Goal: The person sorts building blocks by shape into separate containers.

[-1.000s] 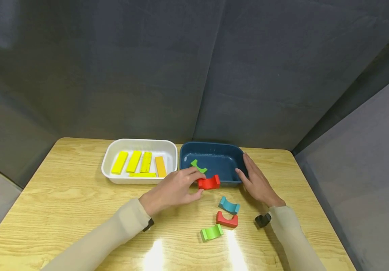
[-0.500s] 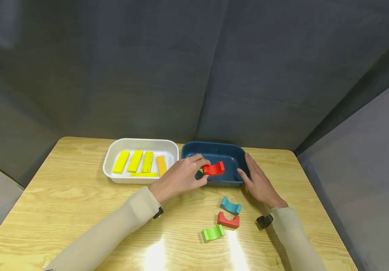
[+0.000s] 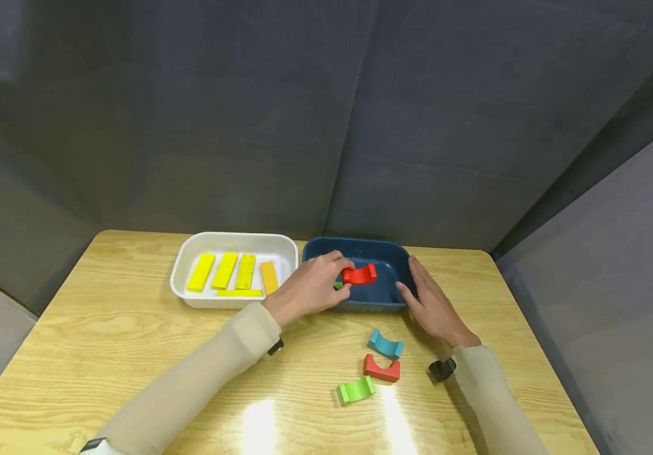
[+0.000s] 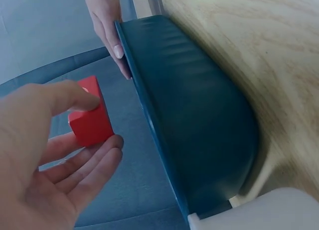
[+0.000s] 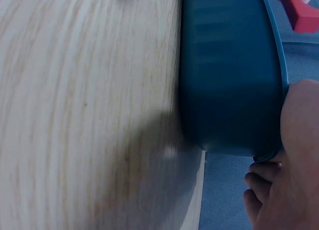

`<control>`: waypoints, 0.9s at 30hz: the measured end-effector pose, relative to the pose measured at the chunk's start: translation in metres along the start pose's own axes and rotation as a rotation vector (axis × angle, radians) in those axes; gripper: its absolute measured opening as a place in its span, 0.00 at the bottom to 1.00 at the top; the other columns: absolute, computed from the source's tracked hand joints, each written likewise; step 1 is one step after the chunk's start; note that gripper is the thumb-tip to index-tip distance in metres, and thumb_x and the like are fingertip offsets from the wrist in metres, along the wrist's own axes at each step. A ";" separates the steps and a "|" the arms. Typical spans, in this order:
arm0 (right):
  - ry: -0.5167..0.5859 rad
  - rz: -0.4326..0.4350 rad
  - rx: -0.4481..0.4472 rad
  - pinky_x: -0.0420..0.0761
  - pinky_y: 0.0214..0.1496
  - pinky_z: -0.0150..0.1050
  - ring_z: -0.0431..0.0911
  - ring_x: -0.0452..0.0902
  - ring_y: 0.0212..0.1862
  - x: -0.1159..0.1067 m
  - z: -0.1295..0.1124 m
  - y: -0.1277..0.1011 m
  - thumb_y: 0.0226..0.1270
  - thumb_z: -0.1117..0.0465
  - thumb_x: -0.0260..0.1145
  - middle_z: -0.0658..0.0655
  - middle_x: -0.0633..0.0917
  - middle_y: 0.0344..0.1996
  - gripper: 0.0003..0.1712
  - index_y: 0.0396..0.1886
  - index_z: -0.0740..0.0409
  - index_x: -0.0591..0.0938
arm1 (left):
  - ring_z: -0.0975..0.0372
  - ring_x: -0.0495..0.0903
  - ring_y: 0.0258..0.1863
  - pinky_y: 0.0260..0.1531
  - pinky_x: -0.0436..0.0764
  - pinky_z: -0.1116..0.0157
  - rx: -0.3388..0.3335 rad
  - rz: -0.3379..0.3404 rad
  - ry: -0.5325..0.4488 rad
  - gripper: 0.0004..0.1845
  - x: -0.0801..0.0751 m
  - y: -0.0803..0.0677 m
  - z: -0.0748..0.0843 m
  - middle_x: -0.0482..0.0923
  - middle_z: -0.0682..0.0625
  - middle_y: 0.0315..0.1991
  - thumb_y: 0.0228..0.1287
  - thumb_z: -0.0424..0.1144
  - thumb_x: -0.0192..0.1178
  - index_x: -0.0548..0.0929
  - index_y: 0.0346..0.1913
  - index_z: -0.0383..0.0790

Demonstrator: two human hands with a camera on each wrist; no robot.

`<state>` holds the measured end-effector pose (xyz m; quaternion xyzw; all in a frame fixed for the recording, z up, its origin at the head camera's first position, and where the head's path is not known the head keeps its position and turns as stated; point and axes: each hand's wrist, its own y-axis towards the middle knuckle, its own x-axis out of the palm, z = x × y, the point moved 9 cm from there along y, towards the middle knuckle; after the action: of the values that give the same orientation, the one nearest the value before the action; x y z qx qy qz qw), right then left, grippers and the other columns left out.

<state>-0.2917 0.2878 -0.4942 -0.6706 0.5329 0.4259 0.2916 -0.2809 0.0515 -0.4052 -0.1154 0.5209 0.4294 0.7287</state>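
Observation:
My left hand (image 3: 345, 279) pinches a red arch block (image 3: 360, 275) between thumb and fingers and holds it over the inside of the dark blue tray (image 3: 386, 248). The left wrist view shows the thumb on top of the red arch block (image 4: 89, 118) and the fingers (image 4: 84, 165) under it. A green arch block (image 3: 338, 285) lies in the tray, mostly hidden by that hand. My right hand (image 3: 430, 302) lies with straight fingers against the tray's right corner; its fingers (image 4: 108, 28) touch the rim (image 4: 149, 125).
On the wooden table in front of the tray lie a teal arch (image 3: 385, 345), a red arch (image 3: 381, 369) and a green arch (image 3: 356, 390). A white tray (image 3: 181, 268) with several yellow bars stands left of the blue one. Grey fabric walls enclose the table.
My left hand has carried the red arch block up from the table in front of the blue tray and over its rim to above the inside. The right hand has stayed on the tray.

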 end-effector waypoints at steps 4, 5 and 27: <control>0.001 0.003 0.002 0.50 0.85 0.65 0.61 0.43 0.87 -0.001 0.001 -0.001 0.89 0.38 0.47 0.58 0.44 0.89 0.47 0.89 0.59 0.44 | 0.59 0.82 0.36 0.41 0.86 0.68 -0.029 -0.019 0.002 0.19 0.007 0.005 -0.004 0.84 0.45 0.52 0.71 0.38 0.69 0.87 0.62 0.36; 0.000 0.004 0.002 0.50 0.85 0.65 0.61 0.43 0.87 -0.001 0.001 -0.001 0.89 0.38 0.47 0.58 0.45 0.89 0.47 0.89 0.59 0.44 | 0.59 0.82 0.36 0.42 0.87 0.68 -0.036 -0.025 0.003 0.19 0.009 0.006 -0.005 0.85 0.45 0.52 0.71 0.38 0.70 0.87 0.62 0.36; -0.011 -0.005 -0.003 0.50 0.85 0.65 0.63 0.44 0.87 -0.003 -0.003 0.000 0.89 0.41 0.50 0.60 0.45 0.88 0.46 0.89 0.61 0.44 | 0.58 0.83 0.40 0.45 0.87 0.63 -0.108 -0.102 0.043 0.19 0.036 0.030 -0.014 0.86 0.45 0.50 0.72 0.39 0.72 0.88 0.61 0.35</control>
<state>-0.2914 0.2867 -0.4907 -0.6699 0.5291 0.4295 0.2946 -0.3092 0.0792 -0.4337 -0.1903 0.5058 0.4167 0.7309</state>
